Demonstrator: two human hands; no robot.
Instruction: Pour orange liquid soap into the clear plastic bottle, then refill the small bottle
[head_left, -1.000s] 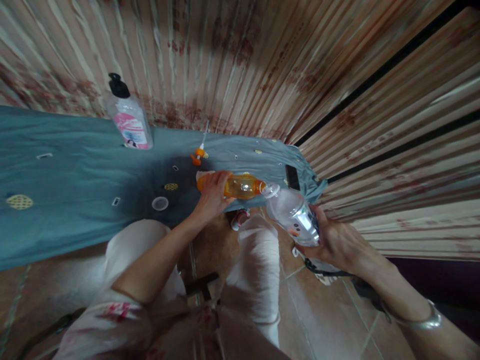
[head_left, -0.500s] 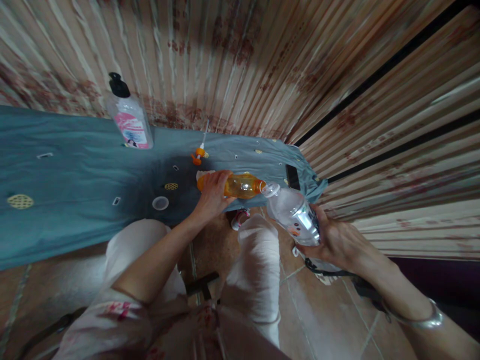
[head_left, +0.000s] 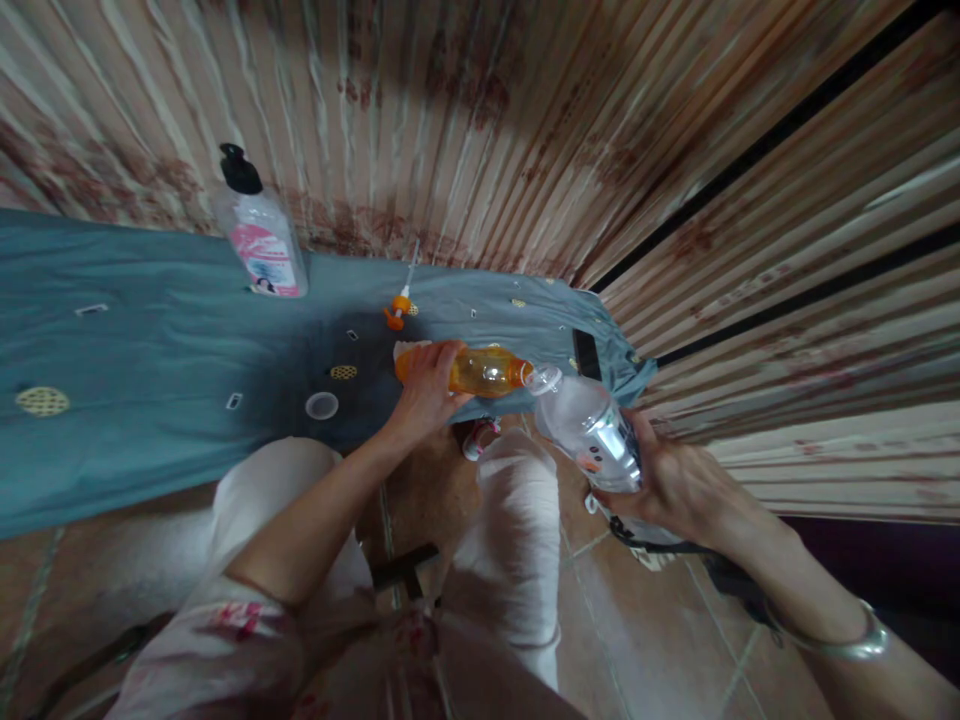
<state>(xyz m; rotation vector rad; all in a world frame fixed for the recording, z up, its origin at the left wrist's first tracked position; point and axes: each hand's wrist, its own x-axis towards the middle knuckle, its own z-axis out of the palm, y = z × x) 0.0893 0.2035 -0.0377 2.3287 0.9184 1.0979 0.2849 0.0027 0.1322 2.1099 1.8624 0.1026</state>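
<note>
- Amber plastic first: the amber bottle (head_left: 487, 371) lies nearly level in the left hand (head_left: 429, 385), fingers curled over its base half, its neck aimed at the right side of the view.
- And here is the clear bottle (head_left: 581, 420), tilted, gripped near its base by the right hand (head_left: 675, 490), fingers and thumb wrapped round either side.
- Mouth to mouth, these two! The necks meet in front of the teal cloth's right part; whether one sits inside the other, I cannot tell.
- The teal cloth (head_left: 150, 370) runs in a long strip, its near edge passing just under the amber bottle, with the clear bottle's body out past that edge, above the tiled floor (head_left: 600, 600).
- Up by the far edge, the orange pump head (head_left: 397, 312) lies loose, its tube pointing at the curtain (head_left: 375, 120), a little way beyond the left hand.
- Left of that hand, near the front edge, sits a small round lid or dish (head_left: 322, 405), bare cloth around it.
- Far left and back, the black-capped bottle (head_left: 266, 240) is close against the curtain; wide open cloth stretches left of it.
- Over at the right end, a dark flat phone-like object (head_left: 586, 354) lies just beyond the clear bottle.
</note>
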